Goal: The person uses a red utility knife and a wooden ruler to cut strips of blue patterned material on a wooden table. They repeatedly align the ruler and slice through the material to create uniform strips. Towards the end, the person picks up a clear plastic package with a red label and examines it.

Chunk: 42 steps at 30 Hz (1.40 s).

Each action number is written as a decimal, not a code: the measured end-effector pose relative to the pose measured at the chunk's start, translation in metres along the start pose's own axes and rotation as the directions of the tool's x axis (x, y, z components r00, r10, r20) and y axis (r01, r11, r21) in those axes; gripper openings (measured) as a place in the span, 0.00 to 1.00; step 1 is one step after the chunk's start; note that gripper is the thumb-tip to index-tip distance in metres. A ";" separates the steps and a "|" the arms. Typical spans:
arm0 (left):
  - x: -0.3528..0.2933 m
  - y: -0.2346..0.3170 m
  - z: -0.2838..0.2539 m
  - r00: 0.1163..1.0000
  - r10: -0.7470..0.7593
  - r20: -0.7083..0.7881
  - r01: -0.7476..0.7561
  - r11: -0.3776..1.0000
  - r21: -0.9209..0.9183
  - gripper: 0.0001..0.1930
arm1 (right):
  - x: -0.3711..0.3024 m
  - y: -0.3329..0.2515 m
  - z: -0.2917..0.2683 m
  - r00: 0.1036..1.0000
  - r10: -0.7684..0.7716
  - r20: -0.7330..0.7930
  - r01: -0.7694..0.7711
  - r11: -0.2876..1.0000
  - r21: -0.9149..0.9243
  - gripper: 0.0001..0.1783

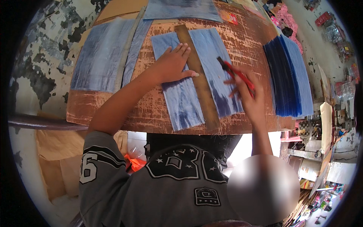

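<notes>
The left hand (174, 64) lies flat on a long brown ruler (202, 89), its four fingers straight and nearly together, the thumb stretched away from them with its tip also on the ruler. The ruler runs slantwise across a streaky blue sheet (223, 72) near the middle of the worn brown table (145, 109); because it covers a band of the sheet, and the palm and wrist cover more, I cannot tell whether this is one piece or two. The right hand (250, 89) is over the sheet's right side, gripping a red and black tool (242, 77) with some fingers curled around it and others sticking out to the left. That hand is smeared, so the exact pinch is hard to read, as is whether the tool's dark tip touches the sheet. A thick stack of blue sheets (293, 77) stands near the table's right edge. To the left, more blue sheets (100, 56) lie partly beneath a narrow grey strip (129, 53), and another blue sheet (181, 9) is cut off by the top of the view. A pale blurred disc hides the right upper arm, and the clutter (321, 196) at far right is too small and bent to sort out.
</notes>
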<state>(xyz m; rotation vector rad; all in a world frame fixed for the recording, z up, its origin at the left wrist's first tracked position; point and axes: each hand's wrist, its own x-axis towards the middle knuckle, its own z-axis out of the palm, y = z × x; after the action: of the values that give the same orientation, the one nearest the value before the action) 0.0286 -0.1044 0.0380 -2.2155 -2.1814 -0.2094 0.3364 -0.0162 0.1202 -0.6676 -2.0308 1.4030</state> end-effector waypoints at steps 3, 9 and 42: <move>-0.002 0.001 -0.001 1.000 0.000 -0.021 0.001 1.000 0.014 0.58 | 0.079 0.022 0.023 0.996 -0.082 0.043 0.080 0.995 0.052 0.18; -0.004 0.002 0.003 0.999 -0.007 -0.047 0.005 0.999 -0.033 0.58 | 0.173 0.053 0.067 0.993 -0.107 0.057 0.106 0.994 0.012 0.16; -0.003 0.009 -0.014 0.999 -0.031 0.008 0.030 0.999 0.034 0.56 | -0.108 -0.010 -0.007 0.977 0.148 0.156 -0.086 0.933 -0.350 0.21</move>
<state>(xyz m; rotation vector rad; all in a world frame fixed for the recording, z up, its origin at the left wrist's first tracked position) 0.0361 -0.1094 0.0520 -2.1711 -2.2075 -0.1631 0.4171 -0.0888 0.1129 -0.8463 -2.4474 1.2211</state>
